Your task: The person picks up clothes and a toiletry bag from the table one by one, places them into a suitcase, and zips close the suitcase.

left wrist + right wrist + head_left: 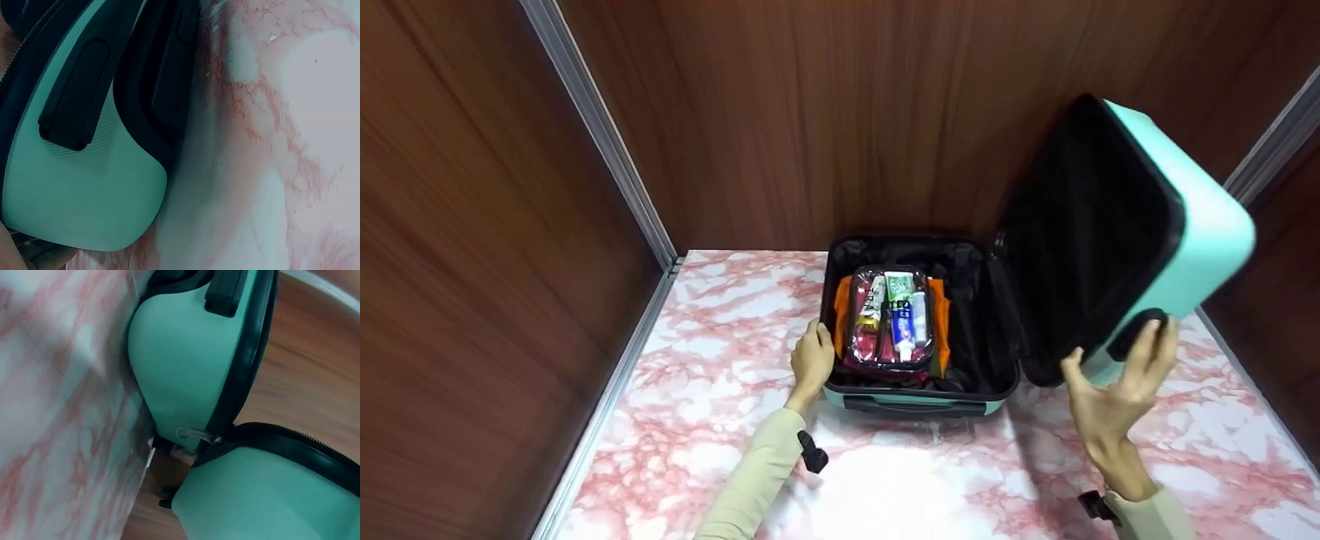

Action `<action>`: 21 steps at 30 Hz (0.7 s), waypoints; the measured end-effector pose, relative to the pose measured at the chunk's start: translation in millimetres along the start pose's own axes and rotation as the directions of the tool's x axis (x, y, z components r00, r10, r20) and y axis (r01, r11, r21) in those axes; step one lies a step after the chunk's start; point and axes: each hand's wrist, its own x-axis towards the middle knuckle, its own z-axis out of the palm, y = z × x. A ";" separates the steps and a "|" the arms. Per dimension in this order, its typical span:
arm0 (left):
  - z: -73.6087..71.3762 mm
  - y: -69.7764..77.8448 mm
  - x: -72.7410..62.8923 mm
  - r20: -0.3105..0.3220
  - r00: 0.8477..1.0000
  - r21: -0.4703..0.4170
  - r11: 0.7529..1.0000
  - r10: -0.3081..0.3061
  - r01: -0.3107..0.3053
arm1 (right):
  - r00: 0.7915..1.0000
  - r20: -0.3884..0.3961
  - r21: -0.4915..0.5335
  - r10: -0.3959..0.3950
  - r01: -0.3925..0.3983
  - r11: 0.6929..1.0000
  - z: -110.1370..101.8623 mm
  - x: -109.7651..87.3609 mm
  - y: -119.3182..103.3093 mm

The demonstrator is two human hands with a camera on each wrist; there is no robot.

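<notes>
A mint-green suitcase (915, 405) lies unzipped in the head view, its lid (1207, 225) tilted up on the right. My left hand (812, 356) holds the base's left side near the front corner; in the left wrist view, part of that hand shows at the case's lower edge. Beside the lid's front face is my right hand (1117, 397), fingers spread around a black patch (1136, 334); whether they press on it is unclear. Inside the base sits a clear pouch (885, 360) of tubes, over orange cloth (941, 322). The right wrist view shows the zipper pull (191, 433) but not the hand.
The suitcase stands on a pink-and-white marbled table (720, 337). Behind it rises a brown wood-grain wall (780, 127), with another panel (457, 262) and a metal strip (600, 127) at the left. A black handle (915, 407) is on the case's front.
</notes>
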 end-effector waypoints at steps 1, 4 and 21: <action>-0.1 -0.1 0.0 0.002 1.000 -0.001 1.000 -0.002 0.002 | 1.000 0.011 -0.005 -0.012 0.012 1.000 1.2 -1.4 0.1; 0.1 -0.8 0.8 0.004 1.000 -0.006 1.000 -0.001 0.001 | 0.998 0.043 -0.037 -0.044 0.046 0.998 3.7 -5.6 -1.0; -1.5 -2.1 0.2 -0.006 1.000 -0.043 0.999 0.018 -0.018 | 0.802 0.290 0.247 -0.522 0.464 0.851 23.9 -20.7 -25.5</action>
